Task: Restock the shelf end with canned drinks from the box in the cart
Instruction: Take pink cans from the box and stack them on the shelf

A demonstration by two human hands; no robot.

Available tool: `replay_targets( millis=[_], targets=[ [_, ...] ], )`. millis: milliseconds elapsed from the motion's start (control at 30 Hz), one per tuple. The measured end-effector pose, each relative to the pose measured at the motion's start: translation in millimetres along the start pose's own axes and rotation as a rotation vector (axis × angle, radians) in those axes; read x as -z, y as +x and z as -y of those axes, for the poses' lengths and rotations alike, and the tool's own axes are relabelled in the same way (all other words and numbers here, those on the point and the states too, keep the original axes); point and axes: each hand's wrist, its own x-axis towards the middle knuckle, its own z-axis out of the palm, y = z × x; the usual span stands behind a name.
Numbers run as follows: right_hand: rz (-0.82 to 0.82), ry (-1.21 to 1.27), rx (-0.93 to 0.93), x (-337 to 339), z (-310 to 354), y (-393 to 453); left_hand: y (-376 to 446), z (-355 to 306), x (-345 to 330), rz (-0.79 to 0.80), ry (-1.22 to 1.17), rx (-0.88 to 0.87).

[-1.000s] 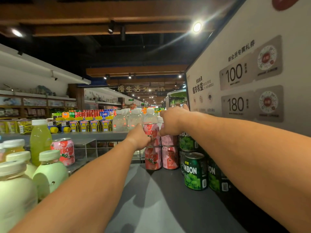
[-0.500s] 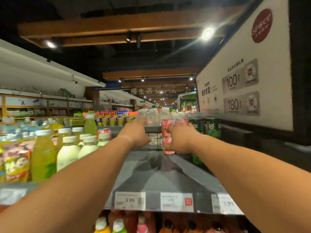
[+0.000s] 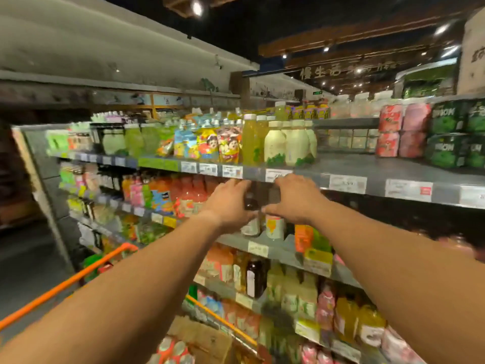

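Observation:
Pink cans (image 3: 391, 131) stand stacked two high on the grey top shelf (image 3: 351, 165) at the upper right, with stacked green cans (image 3: 446, 135) beside them. My left hand (image 3: 231, 202) and my right hand (image 3: 295, 198) hover close together below that shelf's front edge, in front of the second shelf. Both hold nothing, and their fingers are loosely spread. At the bottom centre a cardboard box (image 3: 207, 334) sits in the cart, with the tops of several pink cans (image 3: 173, 350) showing inside it.
The cart's orange rim (image 3: 65, 282) runs along the lower left. Pale green and yellow bottles (image 3: 283, 143) stand on the top shelf's left part. Lower shelves hold many bottles and pouches (image 3: 183, 195). Price tags (image 3: 346, 183) line the shelf edge.
Both hands have let go of the pink cans on the top shelf and pulled back and down. The view has swung left and down, and the cart and box have come into sight.

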Motion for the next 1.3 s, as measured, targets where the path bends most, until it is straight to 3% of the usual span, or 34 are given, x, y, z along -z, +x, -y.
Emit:
replay_targets(
  millis=[167,300,400,800,1133,1300],
  targets=[
    [0.107,0.149,0.077,-74,86,-46,-118,72,-51,0.072,-0.09,0.341],
    [0.311,0.257,0.142,-153,144,-107,-226,102,-122,0.207,-0.205,0.697],
    [0.446,0.251,0.169,-201,169,-150,-278,107,-156,0.289,-0.215,0.861],
    [0.643,0.335,0.209,-299,189,-186,-329,127,-220,0.304,-0.274,1.022],
    [0.718,0.433,0.084,-374,207,-166,-303,178,-284,0.296,-0.469,1.149],
    [0.768,0.447,0.091,-427,217,-132,-280,206,-329,0.353,-0.456,1.246]
  ],
)
